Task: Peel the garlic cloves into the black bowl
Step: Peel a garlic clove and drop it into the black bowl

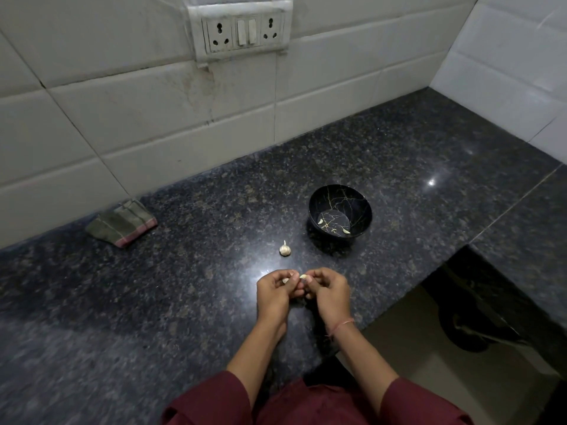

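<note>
The dark granite counter (153, 317) meets a white tiled wall (138, 124) with a socket panel (244, 30). A folded cloth (122, 223) lies by the wall. The black bowl (337, 197) stands right of centre and holds two peeled cloves (320, 222). In front of it, the left hand (274, 294) and right hand (329, 291) meet, fingers curled, both pinching one clove (303, 276). A small bulb (285, 249) sits between hands and bowl.

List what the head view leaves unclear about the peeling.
1. Garlic clove: fingers of the left hand and right hand cover most of it; remaining skin is hidden.
2. Pale bits in the black bowl: too small to tell cloves from skins.
3. Garlic bulb: too small to count cloves.
</note>
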